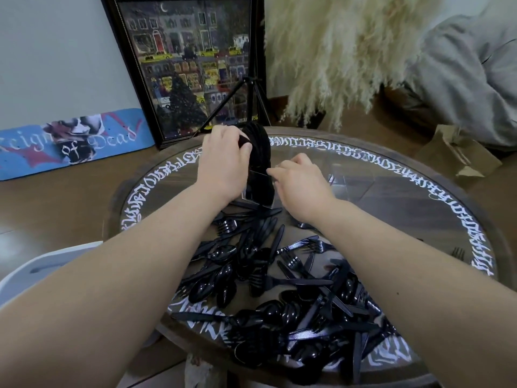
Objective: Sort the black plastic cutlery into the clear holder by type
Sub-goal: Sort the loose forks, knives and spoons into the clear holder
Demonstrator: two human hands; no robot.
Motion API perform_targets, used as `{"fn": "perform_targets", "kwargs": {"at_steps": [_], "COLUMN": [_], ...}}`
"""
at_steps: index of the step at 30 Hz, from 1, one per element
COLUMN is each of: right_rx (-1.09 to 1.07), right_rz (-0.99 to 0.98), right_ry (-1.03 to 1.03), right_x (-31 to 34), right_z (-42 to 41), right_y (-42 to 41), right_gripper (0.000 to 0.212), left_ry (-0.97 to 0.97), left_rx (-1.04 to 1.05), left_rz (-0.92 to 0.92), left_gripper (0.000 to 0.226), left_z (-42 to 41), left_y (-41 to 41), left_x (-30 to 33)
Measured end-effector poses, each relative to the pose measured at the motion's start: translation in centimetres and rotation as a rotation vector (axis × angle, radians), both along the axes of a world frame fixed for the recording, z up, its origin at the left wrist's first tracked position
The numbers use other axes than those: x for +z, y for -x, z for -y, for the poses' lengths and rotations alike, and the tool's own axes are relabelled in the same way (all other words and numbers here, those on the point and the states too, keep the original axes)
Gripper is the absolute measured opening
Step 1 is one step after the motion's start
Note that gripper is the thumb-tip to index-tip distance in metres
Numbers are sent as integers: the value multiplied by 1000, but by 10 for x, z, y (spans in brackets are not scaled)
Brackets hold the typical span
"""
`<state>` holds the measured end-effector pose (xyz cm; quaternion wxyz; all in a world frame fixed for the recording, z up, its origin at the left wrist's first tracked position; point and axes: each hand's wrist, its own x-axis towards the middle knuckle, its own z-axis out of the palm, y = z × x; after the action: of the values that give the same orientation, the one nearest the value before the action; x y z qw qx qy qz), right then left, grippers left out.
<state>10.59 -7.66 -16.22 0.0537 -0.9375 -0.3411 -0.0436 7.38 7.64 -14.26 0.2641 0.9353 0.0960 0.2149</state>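
The clear holder [258, 189] stands at the far middle of the round table, packed with upright black cutlery [258, 144]. My left hand [223, 161] grips the tops of those pieces from the left, thumb and fingers curled round one black end. My right hand [300, 180] touches the holder's right rim with curled fingers; whether it pinches the rim I cannot tell. A big loose heap of black forks, spoons and knives [282, 287] lies between my forearms, spreading toward the near edge.
The round glass-topped table [419, 191] has white lettering round its rim. A lone fork [458, 252] lies at the right. Behind stand a framed picture [184, 65], a black tripod [251, 88], a skateboard deck [70, 144], pampas grass [335, 51] and a paper bag [456, 152].
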Motion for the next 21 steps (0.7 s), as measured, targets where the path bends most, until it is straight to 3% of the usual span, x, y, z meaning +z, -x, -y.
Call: {"fn": "perform_targets", "kwargs": {"at_steps": [7, 14, 17, 21], "right_rx": [2, -62, 30, 210], "right_rz": [113, 202, 184, -43], "right_ry": [-55, -110, -195, -123], "right_x": [-9, -15, -17, -25], "right_z": [6, 11, 12, 11], "right_y": [1, 5, 20, 51], "right_gripper": [31, 32, 39, 33], "left_ry": [-84, -23, -51, -126], "left_rx": [83, 67, 7, -1], "left_rz": [66, -4, -80, -215], "left_gripper": [30, 69, 61, 36], "left_z": [-1, -6, -23, -50], "left_y": [5, 32, 59, 104], "left_x": [-17, -20, -30, -50]}}
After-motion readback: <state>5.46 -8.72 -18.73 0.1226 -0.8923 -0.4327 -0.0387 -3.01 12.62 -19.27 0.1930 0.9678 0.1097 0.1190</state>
